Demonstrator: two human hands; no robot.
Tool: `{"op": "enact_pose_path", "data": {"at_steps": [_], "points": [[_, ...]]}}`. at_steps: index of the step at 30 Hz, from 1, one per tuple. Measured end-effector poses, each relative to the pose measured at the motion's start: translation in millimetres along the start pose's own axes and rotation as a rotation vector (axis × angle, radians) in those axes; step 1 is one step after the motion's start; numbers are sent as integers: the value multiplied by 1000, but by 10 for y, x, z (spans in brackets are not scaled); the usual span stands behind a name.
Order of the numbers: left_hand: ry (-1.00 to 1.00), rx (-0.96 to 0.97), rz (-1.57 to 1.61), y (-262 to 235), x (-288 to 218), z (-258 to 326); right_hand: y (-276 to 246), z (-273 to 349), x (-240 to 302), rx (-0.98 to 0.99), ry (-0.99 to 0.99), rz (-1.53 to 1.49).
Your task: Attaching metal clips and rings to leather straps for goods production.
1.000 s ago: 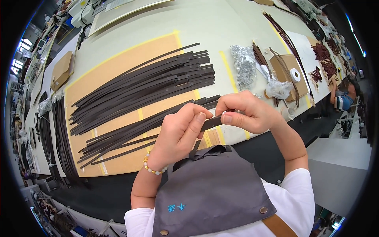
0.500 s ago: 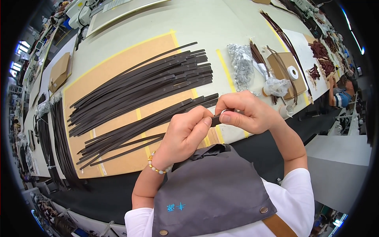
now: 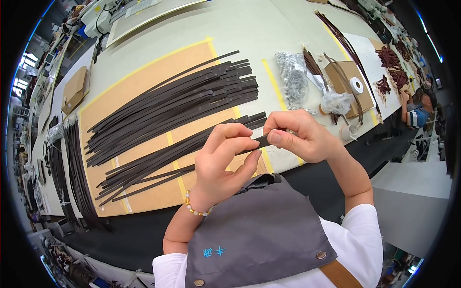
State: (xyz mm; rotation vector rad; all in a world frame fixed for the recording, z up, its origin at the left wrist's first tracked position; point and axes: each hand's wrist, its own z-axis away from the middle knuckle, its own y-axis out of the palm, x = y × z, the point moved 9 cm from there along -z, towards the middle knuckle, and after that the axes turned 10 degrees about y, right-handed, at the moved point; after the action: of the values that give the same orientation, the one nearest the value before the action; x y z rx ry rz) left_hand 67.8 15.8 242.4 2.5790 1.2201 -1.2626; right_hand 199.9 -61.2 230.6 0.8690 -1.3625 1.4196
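My right hand (image 3: 302, 137) pinches the end of a dark leather strap (image 3: 263, 140) between thumb and forefinger. A small metallic bit shows at its curled fingers, too small to name. Close by on the left, my left hand (image 3: 223, 158) has its thumb and fingers apart, with the fingertips beside the same strap. Where the strap runs behind the left hand is hidden. Beyond my hands lies a large bundle of dark straps (image 3: 173, 105) on a tan board (image 3: 144, 72). A smaller group of straps (image 3: 153, 170) lies nearer, partly behind my left hand.
To the right on the table are a clear plastic bag of small metal parts (image 3: 292, 79), a cardboard piece (image 3: 343, 79) with a white roll (image 3: 356, 85), and a white cup (image 3: 347, 132). More hanging straps (image 3: 79, 173) are at the left. A person (image 3: 417, 113) sits far right.
My left hand has loosened its pinch on the strap, its thumb and fingers spreading apart. The right hand keeps its hold in nearly the same place.
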Motion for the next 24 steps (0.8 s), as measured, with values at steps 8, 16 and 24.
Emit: {"op": "enact_pose_path", "data": {"at_steps": [8, 16, 24], "points": [[51, -49, -41, 32, -77, 70, 34, 25, 29, -12, -22, 0], [-51, 30, -1, 49, -39, 154, 45, 75, 93, -62, -75, 61], [-205, -57, 318, -105, 146, 247, 47, 80, 52, -41, -46, 61]]}}
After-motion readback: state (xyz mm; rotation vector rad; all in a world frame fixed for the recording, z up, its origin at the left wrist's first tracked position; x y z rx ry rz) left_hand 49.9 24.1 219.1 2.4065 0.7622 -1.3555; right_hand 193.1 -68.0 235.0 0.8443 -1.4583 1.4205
